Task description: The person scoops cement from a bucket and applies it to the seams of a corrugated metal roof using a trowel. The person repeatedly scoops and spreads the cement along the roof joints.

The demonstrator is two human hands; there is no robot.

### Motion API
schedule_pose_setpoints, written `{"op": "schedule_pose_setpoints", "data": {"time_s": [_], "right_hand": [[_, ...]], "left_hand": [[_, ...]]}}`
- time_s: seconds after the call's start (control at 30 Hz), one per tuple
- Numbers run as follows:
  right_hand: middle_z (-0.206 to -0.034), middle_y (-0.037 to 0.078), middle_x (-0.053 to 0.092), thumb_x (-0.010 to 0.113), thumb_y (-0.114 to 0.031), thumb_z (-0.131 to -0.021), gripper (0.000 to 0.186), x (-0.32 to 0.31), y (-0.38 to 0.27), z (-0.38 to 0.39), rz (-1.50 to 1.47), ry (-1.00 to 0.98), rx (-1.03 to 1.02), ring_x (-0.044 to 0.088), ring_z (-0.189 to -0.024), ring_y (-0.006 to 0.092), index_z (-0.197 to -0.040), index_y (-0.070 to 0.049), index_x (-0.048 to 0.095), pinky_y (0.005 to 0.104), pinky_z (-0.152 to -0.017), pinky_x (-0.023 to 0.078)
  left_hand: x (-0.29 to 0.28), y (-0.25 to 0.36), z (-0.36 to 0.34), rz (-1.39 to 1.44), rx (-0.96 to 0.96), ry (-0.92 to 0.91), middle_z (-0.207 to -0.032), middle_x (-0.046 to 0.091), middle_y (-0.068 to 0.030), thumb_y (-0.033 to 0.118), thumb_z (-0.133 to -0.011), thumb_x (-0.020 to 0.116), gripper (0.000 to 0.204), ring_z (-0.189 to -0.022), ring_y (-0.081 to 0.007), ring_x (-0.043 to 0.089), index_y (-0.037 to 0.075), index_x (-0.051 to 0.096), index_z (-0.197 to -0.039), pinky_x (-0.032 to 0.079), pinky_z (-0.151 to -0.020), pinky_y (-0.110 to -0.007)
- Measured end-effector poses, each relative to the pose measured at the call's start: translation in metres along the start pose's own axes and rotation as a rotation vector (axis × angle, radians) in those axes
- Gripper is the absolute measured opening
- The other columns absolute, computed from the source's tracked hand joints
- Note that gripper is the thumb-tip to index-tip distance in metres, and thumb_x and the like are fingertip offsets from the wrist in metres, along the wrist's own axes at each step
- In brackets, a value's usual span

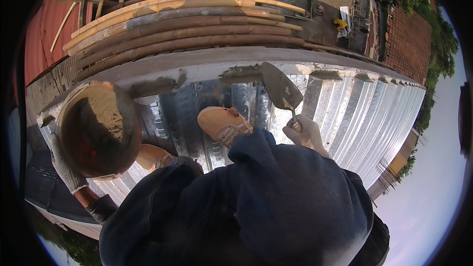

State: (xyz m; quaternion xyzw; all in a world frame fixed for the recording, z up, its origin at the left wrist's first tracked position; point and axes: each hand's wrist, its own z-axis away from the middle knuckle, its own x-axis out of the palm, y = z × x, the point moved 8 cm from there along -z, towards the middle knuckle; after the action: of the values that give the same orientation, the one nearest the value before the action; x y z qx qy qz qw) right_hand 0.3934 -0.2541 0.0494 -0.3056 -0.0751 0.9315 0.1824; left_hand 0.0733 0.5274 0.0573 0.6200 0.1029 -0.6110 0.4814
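Note:
My left hand (64, 160), in a pale knitted glove, holds a round bucket (79, 133) against its outer side; its fingers are partly hidden by the bucket. Wet grey mortar (107, 111) fills part of the inside. In my right hand (308, 135), also gloved, the fingers are closed around the handle of a trowel (280, 86). The blade is smeared with mortar, and its tip reaches the low wall edge (197, 72). Just left of the tip, a patch of fresh mortar (241, 73) lies along that edge, with another patch (155, 86) farther left.
Shiny corrugated metal sheeting (340, 113) lies under my tan shoes (224, 123). Beyond the wall runs a stack of bamboo poles (187, 27). Far below, a person in yellow (340, 23) is near a ladder (358, 0). A red metal roof (49, 24) stands at the left.

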Motion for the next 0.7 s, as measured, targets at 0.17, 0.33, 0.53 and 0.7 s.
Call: {"op": "schedule_pose_setpoints", "data": {"time_s": [0.17, 0.33, 0.53, 0.7], "right_hand": [[-0.090, 0.019, 0.078, 0.081, -0.030, -0.092, 0.033, 0.017, 0.001, 0.001, -0.023, 0.049, 0.078, 0.077, -0.084, 0.0348, -0.104, 0.001, 0.076, 0.0453, -0.080, 0.058], [-0.088, 0.020, 0.079, 0.084, -0.027, -0.092, 0.032, 0.042, -0.038, 0.000, 0.004, -0.011, 0.090, 0.077, -0.080, 0.0294, -0.104, 0.002, 0.077, 0.0447, -0.076, 0.058], [-0.090, 0.022, 0.078, 0.087, -0.032, -0.092, 0.039, 0.046, -0.085, -0.020, -0.013, -0.165, -0.152, 0.076, -0.081, 0.0314, -0.106, 0.002, 0.075, 0.0436, -0.077, 0.058], [-0.092, 0.025, 0.073, 0.080, -0.041, -0.098, 0.044, 0.059, -0.181, -0.049, 0.270, -0.259, -0.554, 0.073, -0.087, 0.0465, -0.105, 0.000, 0.067, 0.0526, -0.079, 0.057]], "left_hand": [[-0.001, 0.002, 0.007, 0.124, -0.045, 0.009, -0.160, 0.065, -0.0155, 0.006, -0.115, 0.056, 0.051, -0.141, -0.0235, 0.066, -0.005, 0.051, -0.165, 0.052, -0.122, -0.038], [0.004, 0.000, 0.005, 0.588, -0.252, 0.078, -0.148, 0.073, -0.0135, 0.011, -0.116, 0.060, 0.045, -0.126, -0.0207, 0.074, -0.005, 0.060, -0.159, 0.060, -0.108, -0.035], [0.015, 0.032, 0.018, 0.687, -0.330, 0.179, -0.134, 0.079, -0.0111, 0.020, -0.118, 0.063, 0.042, -0.112, -0.0162, 0.078, -0.003, 0.067, -0.152, 0.064, -0.097, -0.032], [0.016, 0.044, 0.037, 0.748, -0.446, 0.276, -0.125, 0.080, -0.0094, 0.026, -0.115, 0.070, 0.040, -0.105, -0.0156, 0.079, -0.003, 0.073, -0.142, 0.065, -0.091, -0.031]]}}
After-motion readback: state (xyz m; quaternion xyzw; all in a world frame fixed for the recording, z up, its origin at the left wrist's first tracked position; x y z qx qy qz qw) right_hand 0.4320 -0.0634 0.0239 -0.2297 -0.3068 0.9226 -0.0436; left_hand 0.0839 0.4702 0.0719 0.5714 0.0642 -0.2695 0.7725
